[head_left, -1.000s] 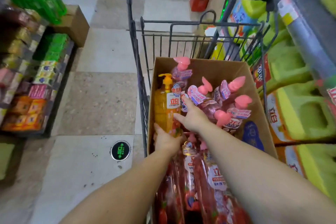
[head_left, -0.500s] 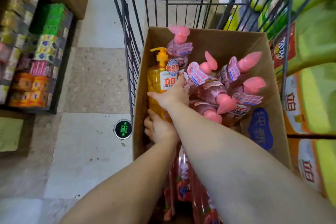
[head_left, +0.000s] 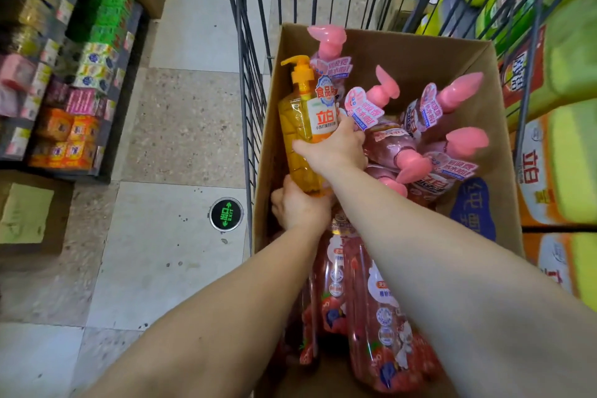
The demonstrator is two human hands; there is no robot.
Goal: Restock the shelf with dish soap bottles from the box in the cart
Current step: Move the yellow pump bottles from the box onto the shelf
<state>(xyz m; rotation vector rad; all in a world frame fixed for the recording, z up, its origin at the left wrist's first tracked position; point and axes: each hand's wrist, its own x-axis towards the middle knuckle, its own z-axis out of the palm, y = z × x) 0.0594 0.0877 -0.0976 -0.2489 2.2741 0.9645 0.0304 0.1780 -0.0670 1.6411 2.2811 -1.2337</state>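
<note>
1. Gripping the orange dish soap bottle [head_left: 302, 136] at mid-body, right hand [head_left: 336, 147] wraps its label side
2. Left hand [head_left: 298, 205] clasps the same bottle's base from below
3. Bottle stands near upright inside the cardboard box [head_left: 416, 52], at its left wall, long axis vertical, pump nozzle pointing left
4. Pink-pump bottles [head_left: 420, 139] lean just beside it; box sits in the wire cart [head_left: 245, 52]

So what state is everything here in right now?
Orange dish soap bottle: upright, gripped by both hands.
Right hand: wrapped round the bottle's middle.
Left hand: gripping its base.
Pink-pump bottles: tilted, leaning together.
Cardboard box: open, inside the cart.
</note>
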